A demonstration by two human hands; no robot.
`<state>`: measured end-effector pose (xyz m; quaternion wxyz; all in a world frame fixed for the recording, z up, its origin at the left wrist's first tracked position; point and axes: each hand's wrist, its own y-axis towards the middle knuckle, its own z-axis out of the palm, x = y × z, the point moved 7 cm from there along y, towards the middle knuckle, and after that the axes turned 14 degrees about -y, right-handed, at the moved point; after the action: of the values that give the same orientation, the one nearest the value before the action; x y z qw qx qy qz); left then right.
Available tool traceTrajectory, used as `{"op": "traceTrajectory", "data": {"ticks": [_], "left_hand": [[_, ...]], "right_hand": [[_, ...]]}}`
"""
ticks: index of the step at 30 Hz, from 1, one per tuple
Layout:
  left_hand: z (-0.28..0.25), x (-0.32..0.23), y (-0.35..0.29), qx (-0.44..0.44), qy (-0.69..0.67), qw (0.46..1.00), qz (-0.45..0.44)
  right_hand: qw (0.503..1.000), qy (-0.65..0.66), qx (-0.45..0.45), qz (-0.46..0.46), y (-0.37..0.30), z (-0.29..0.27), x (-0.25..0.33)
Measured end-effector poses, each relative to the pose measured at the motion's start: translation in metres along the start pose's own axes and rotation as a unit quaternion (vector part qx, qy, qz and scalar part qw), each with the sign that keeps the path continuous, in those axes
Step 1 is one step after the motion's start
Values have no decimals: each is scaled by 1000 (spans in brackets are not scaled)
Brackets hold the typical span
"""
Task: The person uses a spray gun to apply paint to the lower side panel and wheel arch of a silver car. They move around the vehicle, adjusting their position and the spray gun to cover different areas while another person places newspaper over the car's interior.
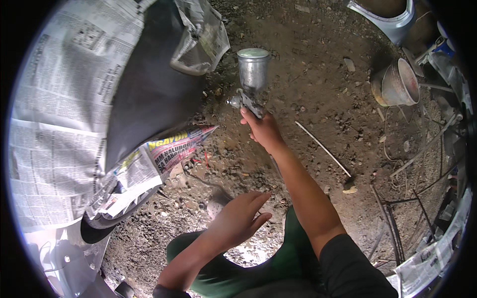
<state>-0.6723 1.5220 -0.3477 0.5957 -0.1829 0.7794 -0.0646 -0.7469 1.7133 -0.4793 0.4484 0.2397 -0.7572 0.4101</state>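
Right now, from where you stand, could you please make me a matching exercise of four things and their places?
1. spray gun
2. newspaper covering
3. thin pale stick
4. bucket

A. lying flat on the dirt
B. toward the picture's upper right
C. held in the right hand
D. around the dark grey panel

Pairs: 1-C, 2-D, 3-A, 4-B.

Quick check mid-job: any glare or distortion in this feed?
Head view: strong glare washes out the gravel low in the middle; head view: the fisheye blackens the corners and crops the newspaper in a curve at left; head view: the spray gun reads clearly.
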Motion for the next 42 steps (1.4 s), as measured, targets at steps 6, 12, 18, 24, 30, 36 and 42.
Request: {"op": "traceTrajectory", "data": {"ticks": [6,12,18,24,30,36,42], "left_hand": [[32,7,-12,17,100,995,-16],[50,-7,-35,-35,174,982,-63],[66,-32,-43,-88,224,970,15],[69,-35,-48,-92,228,969,-17],[74,-23,-47,-71,221,970,-71],[73,-22,-46,-71,239,965,-78],[69,-21,-46,-70,246,964,-79]], "right_hand": [[999,-24,22,-35,30,8,-39],[988,-133,39,-68,62,9,-77],[993,-114,5,-32,74,-23,-112],[997,-13,36,-62,58,4,-65],[991,-44,9,-129,54,22,-43],[994,-13,31,-102,55,30,-46],[991,-2,40,-126,63,46,-53]]}}
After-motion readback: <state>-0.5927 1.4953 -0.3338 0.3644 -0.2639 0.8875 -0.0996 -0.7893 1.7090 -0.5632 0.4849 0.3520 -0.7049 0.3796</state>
